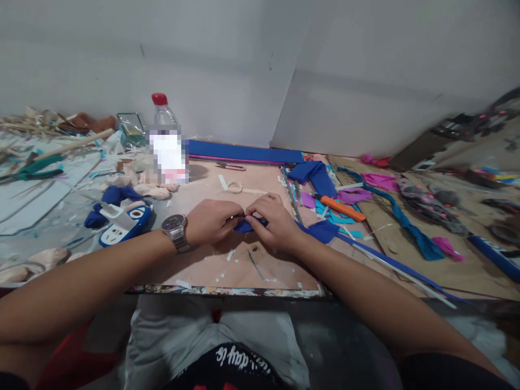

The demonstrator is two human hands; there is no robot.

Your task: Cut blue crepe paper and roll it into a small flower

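Note:
Over the middle of the work board, my left hand (211, 221) and my right hand (275, 223) meet with fingers closed on a piece of dark blue fabric (244, 226). The fabric shows only in a small patch between the fingertips. The thumb of my right hand presses on it, and my left fingertips pinch its other end. From behind my right hand a long blue strip (390, 260) runs to the lower right, beside a thin white strip (406, 269). A wristwatch (174, 232) is on my left wrist. The fingers hide most of the held piece.
A cream ring (234, 187) and small thread snips (231, 167) lie beyond my hands. Leftward are a blue-and-white tool (127, 225), a bottle (164, 116) and green-handled pliers (38, 169). An orange cutter (343, 208) lies among fabric scraps on the right. A wall (227, 70) stands behind.

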